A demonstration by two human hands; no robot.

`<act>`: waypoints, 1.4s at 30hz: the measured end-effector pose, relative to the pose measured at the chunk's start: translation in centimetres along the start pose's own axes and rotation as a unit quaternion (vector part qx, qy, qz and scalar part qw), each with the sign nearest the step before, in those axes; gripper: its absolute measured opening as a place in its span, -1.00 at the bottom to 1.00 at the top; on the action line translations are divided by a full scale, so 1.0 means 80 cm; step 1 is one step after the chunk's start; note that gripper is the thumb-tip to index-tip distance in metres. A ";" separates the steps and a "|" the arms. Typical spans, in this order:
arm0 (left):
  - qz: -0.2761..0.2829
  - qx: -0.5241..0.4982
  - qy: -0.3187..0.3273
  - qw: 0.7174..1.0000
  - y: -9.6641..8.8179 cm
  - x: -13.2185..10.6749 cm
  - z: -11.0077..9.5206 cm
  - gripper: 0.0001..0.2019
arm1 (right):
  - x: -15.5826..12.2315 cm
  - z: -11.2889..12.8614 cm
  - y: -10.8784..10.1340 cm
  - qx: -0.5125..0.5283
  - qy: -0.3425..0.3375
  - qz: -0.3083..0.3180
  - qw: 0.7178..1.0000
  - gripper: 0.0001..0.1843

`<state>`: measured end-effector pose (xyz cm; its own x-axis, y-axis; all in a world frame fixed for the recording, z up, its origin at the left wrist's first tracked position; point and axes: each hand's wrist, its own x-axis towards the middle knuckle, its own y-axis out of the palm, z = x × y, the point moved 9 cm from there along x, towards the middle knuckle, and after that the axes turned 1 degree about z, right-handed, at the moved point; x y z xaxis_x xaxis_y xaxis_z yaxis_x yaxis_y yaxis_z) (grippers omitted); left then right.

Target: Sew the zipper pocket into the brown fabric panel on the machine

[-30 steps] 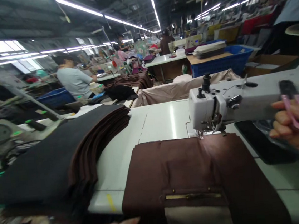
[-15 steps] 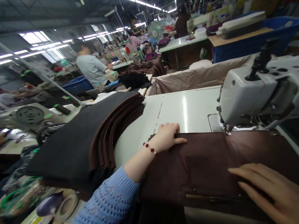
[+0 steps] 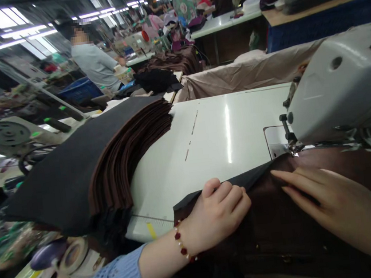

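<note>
A dark brown fabric panel point(image 3: 268, 219) lies on the sewing machine table under the needle area of a white sewing machine point(image 3: 344, 89). Its far edge is turned up, showing a black underside. My left hand point(image 3: 218, 211), wearing a beaded bracelet, is closed on that edge left of the needle. On the panel's top, close to the presser foot point(image 3: 294, 146), rests my right hand point(image 3: 330, 203) with fingers stretched out flat. A zipper point(image 3: 286, 259) runs across the panel's nearer part, in shadow.
On the left stands a thick stack of black and brown panels point(image 3: 108, 165) on the white tabletop point(image 3: 211, 131). A tape roll point(image 3: 74, 255) lies at the lower left. Beige cloth point(image 3: 232, 78) hangs along the table's far side. A person point(image 3: 94, 62) works at another station beyond.
My left hand has come nearer, closing on the panel's edge and pulling it back so the black underside shows. My right hand has moved up toward the needle. The view has shifted.
</note>
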<state>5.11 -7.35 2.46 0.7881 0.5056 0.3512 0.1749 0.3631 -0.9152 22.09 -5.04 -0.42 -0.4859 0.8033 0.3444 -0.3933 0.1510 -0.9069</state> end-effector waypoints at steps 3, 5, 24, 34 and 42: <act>-0.002 -0.007 -0.001 1.000 0.001 -0.002 0.000 -0.86 | 0.013 0.007 0.001 -0.003 -0.002 0.007 1.000 -0.65; -0.004 -0.005 0.001 1.000 0.001 -0.003 0.000 -0.85 | 0.021 0.010 -0.002 -0.007 0.004 -0.002 1.000 -0.72; -0.047 -0.044 0.005 0.998 -0.005 -0.010 0.003 -0.85 | 0.026 0.015 0.003 -0.097 -0.115 0.009 0.989 -0.57; -0.023 -0.060 -0.007 0.998 0.002 -0.011 0.007 -0.84 | 0.011 -0.053 -0.006 -0.176 -0.013 0.003 0.984 -0.52; -0.018 -0.060 0.012 0.998 0.002 -0.010 0.004 -0.83 | 0.009 -0.017 0.000 -0.168 -0.075 0.010 0.983 -0.55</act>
<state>4.32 -7.41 2.15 0.7937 0.4741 0.3812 0.2722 0.2835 -0.9195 22.79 -3.65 -0.53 -0.6104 0.7180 0.3345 -0.1150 0.3375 -0.9343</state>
